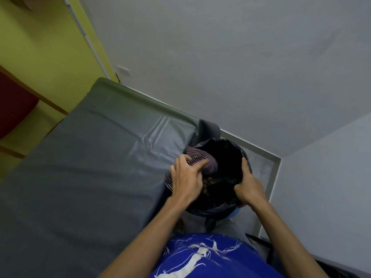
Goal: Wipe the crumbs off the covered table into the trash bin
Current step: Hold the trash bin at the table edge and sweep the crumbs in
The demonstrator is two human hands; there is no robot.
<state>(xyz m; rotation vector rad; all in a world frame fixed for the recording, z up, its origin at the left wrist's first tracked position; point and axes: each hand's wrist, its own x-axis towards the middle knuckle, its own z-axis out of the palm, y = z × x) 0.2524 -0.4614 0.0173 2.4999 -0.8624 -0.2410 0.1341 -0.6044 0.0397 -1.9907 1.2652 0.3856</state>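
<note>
- Dim and soft throughout, with a cool grey cast over the wall [241, 57] in the upper right.
- No hard shadows anywhere; only a gentle darkening toward the lower left of the frame.
- Pale sheen on the creases of the grey worktop [80, 167] cover near the centre, as from light above and ahead.
- Near-black inside the trash bin [226, 157] right of centre, detail lost there apart from brownish crumbs [206, 182] at its lower edge.
- Strong wide-angle bending at the edges: whole scene tilted, wall lines curved at upper left and far right.
- Slight smeared softness overall, most on the striped cloth [194, 153] and the blue shirt [210, 261] at bottom.
</note>
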